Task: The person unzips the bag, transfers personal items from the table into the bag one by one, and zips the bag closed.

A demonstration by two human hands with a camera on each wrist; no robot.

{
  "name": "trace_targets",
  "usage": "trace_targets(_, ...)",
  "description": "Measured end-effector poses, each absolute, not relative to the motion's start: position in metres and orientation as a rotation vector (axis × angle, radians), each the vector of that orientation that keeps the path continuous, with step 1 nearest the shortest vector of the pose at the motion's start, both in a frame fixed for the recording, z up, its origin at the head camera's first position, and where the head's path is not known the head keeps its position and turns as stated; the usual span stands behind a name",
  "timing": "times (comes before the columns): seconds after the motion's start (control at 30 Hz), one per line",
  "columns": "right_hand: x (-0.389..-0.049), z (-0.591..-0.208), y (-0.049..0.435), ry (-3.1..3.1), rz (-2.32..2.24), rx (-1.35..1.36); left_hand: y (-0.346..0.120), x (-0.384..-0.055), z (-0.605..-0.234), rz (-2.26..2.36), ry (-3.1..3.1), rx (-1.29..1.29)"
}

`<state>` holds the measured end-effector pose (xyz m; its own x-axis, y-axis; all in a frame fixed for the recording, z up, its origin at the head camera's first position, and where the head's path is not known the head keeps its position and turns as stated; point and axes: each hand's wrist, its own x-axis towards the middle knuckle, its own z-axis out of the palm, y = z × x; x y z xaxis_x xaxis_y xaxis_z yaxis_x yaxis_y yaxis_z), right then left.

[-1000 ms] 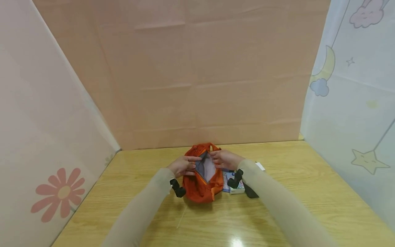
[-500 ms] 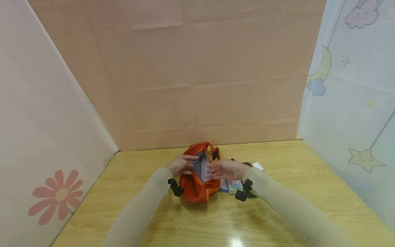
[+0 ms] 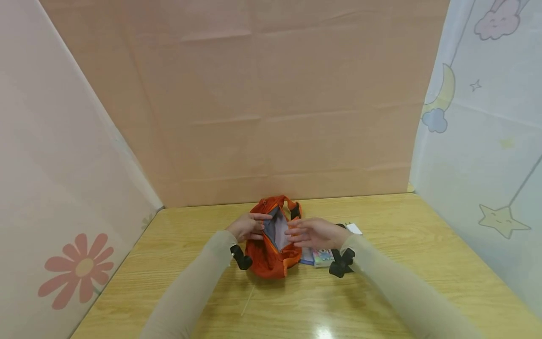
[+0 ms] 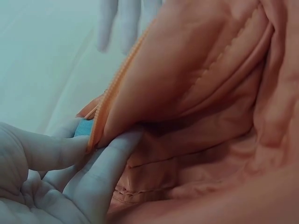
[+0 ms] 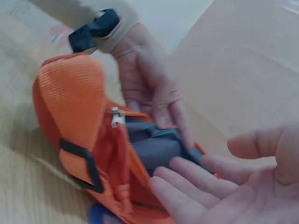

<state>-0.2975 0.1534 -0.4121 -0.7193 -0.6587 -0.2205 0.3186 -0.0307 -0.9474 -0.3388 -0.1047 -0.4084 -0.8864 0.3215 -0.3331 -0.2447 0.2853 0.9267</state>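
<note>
An orange bag [image 3: 271, 264] with a grey lining lies on the table, its zipped mouth spread wide. My left hand [image 3: 247, 227] is at the left side of that mouth; in the left wrist view its thumb and fingers pinch the orange zipper edge [image 4: 111, 100]. On the opposite side my right hand [image 3: 318, 233] holds nothing, its extended fingers [image 5: 201, 179] overlapping the opening in the right wrist view. A metal zipper pull [image 5: 117, 117] sits at one end of the opening, near a shoulder strap [image 5: 72, 88] with a black buckle [image 5: 83, 165].
Right of the bag, a small box with a cartoon print [image 3: 323, 256] lies beside a blue-and-white flat item [image 3: 306, 256]. A white plug adapter [image 3: 354, 229] is behind the right wrist, with something black partly hidden there. Patterned cloth walls enclose the table [image 3: 203, 212].
My right hand has let go of the bag's right edge and drawn back a little toward the right and nearer me, its fingers straightened. The left hand keeps its hold.
</note>
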Motion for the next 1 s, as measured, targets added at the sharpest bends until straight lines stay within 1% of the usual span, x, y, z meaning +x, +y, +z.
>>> trace_targets(0.2, -0.292, -0.398, 0.182, 1.554, -1.845, -0.525, -0.104, -0.340, -0.408, 1.621, 2.105, 0.079)
trace_targets(0.43, -0.291, -0.382, 0.228, 1.528, -1.930, -0.582, -0.105, -0.339, -0.407, 1.600, 2.122, 0.085)
trace_targets(0.67, -0.292, -0.380, 0.278, 1.410, -2.022, -0.710, -0.104, -0.338, -0.407, 1.597, 2.119, 0.080)
trace_targets(0.83, -0.293, -0.388, 0.304, 1.429, -2.033, -0.689, -0.104, -0.338, -0.407, 1.601, 2.119, 0.080)
trace_targets(1.0, -0.292, -0.399, 0.320, 1.485, -2.085, -0.550, -0.103, -0.338, -0.407, 1.609, 2.109, 0.069)
